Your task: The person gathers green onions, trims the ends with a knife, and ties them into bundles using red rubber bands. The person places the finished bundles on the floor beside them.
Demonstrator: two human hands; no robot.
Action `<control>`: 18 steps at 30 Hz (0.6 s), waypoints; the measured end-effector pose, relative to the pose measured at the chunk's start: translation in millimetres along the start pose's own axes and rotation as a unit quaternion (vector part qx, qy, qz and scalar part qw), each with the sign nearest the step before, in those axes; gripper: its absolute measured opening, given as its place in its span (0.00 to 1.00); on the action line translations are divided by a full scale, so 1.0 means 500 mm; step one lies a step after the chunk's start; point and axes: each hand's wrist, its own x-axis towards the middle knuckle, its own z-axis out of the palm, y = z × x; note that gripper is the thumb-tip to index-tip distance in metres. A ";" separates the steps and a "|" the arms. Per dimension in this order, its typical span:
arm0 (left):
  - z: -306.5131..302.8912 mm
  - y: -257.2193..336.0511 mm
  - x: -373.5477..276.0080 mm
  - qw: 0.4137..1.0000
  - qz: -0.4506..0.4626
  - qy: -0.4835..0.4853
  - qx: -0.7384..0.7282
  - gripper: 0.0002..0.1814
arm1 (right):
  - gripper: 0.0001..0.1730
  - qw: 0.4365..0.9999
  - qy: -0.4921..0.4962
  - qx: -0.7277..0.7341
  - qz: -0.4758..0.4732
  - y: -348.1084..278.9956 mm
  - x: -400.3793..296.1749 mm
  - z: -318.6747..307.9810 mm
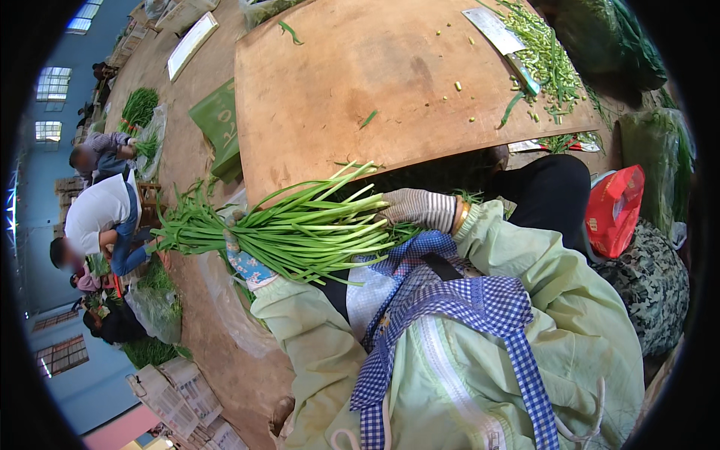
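Note:
A loose bunch of long green leafy stalks, probably garlic chives (315, 225), lies across my front, its pale ends pointing right. Around its leafy part wraps my left hand (232, 233), gloved, with a flowered cuff; the stalks hide part of it. My right hand (419, 207), in a striped knit glove, grips at the pale ends, its fingertips partly hidden. Beyond the bunch is a wooden board (360, 95). A cleaver (500, 42) with a green-and-white handle rests at its far right beside a heap of chopped stalk ends (548, 62).
A red plastic bag (614, 211) and bagged greens (652, 163) stand at the right. A green sheet-like object (218, 129) is left of the board; clear plastic (236, 315) lies on the floor. Several people sit or bend at the far left, near more greens (154, 298) and stacked crates (180, 399).

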 end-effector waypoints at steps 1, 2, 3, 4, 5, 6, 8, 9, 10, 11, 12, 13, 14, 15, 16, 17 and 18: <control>0.021 -0.006 -0.001 1.000 0.010 0.011 0.008 0.16 | 0.25 0.998 -0.032 0.045 -0.031 0.000 0.010 0.007; 0.044 -0.014 -0.012 1.000 -0.017 0.008 -0.016 0.14 | 0.25 0.999 -0.035 0.031 -0.028 -0.003 0.016 0.021; 0.063 -0.022 -0.016 0.999 -0.035 -0.031 -0.024 0.14 | 0.25 0.999 -0.041 0.015 -0.025 -0.017 0.018 0.042; 0.076 -0.030 -0.014 0.996 -0.053 -0.070 -0.032 0.13 | 0.25 0.997 -0.042 0.054 -0.024 -0.003 0.020 0.046; 0.081 -0.034 -0.011 0.991 -0.072 -0.109 -0.040 0.13 | 0.21 0.998 -0.047 0.026 -0.044 0.004 0.029 0.047; 0.070 -0.039 -0.007 0.996 -0.037 -0.082 -0.029 0.11 | 0.19 0.996 0.015 0.018 -0.081 0.001 0.026 0.060; 0.058 -0.039 -0.009 0.997 -0.032 -0.055 -0.042 0.10 | 0.13 0.996 0.064 0.018 -0.061 -0.015 0.017 0.072; 0.067 -0.043 -0.009 0.997 -0.031 -0.041 -0.050 0.10 | 0.12 0.996 0.075 0.002 -0.055 -0.016 0.018 0.073; 0.077 -0.050 -0.010 0.998 -0.036 -0.038 -0.044 0.09 | 0.13 0.997 0.064 -0.012 -0.033 -0.011 0.017 0.066; 0.089 -0.059 -0.012 0.998 -0.041 -0.034 -0.038 0.09 | 0.14 0.998 0.053 -0.026 -0.010 -0.004 0.016 0.059; 0.098 -0.065 -0.014 0.998 -0.045 -0.030 -0.032 0.08 | 0.14 0.998 0.055 -0.034 -0.018 -0.001 0.016 0.058; 0.092 -0.063 -0.012 0.996 -0.059 -0.043 -0.040 0.08 | 0.14 0.997 0.058 -0.043 -0.026 0.002 0.014 0.059; 0.081 -0.059 -0.010 0.995 -0.073 -0.056 -0.049 0.08 | 0.13 0.996 0.060 -0.051 -0.034 0.006 0.013 0.060; 0.075 -0.057 -0.007 0.992 -0.087 -0.071 -0.057 0.08 | 0.12 0.996 0.050 -0.040 -0.058 0.013 0.015 0.060; 0.070 -0.057 -0.007 0.992 -0.085 -0.067 -0.059 0.07 | 0.11 0.995 0.041 -0.029 -0.081 0.021 0.020 0.062; 0.067 -0.057 -0.008 0.993 -0.083 -0.064 -0.062 0.07 | 0.10 0.994 0.031 -0.018 -0.104 0.028 0.022 0.062; 0.063 -0.056 -0.009 0.993 -0.080 -0.061 -0.064 0.07 | 0.09 0.995 0.014 0.000 -0.097 0.030 0.021 0.057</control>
